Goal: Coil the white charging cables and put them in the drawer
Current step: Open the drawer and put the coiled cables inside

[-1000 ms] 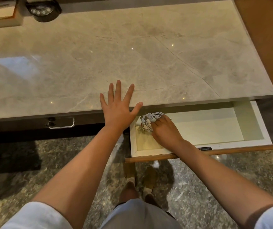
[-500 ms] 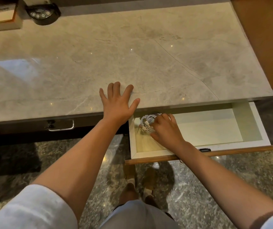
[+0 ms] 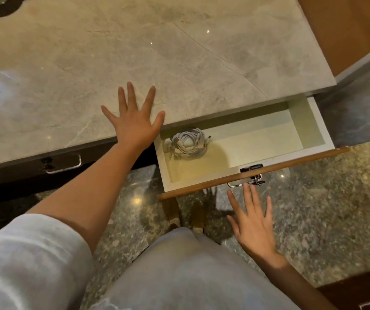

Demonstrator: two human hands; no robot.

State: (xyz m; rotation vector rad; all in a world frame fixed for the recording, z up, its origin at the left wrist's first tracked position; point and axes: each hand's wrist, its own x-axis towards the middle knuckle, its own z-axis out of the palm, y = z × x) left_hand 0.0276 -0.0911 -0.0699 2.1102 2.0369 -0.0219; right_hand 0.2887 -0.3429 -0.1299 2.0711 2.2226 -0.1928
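Polished beige marble countertop (image 3: 179, 59) with faint veins, bright pinpoint light reflections, pale window-like glare at left. Dark cabinet front (image 3: 34, 166) below with curved chrome handle (image 3: 64, 165). Speckled grey-green granite floor (image 3: 327, 211), glossy, lamp glints. Orange-brown wooden panel (image 3: 347, 25) at upper right. Round black object (image 3: 0, 6) at top-left corner, partly cut off

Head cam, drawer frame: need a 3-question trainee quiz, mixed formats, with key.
1. True or false: the coiled white cables lie inside the open drawer.
2. The left hand is: A) gripping the drawer handle, B) flat on the marble countertop, C) holding the cables.
3. Fill in: the right hand is open, fingers pointing toward the drawer's ____.

Key: 1 true; 2 B; 3 handle.
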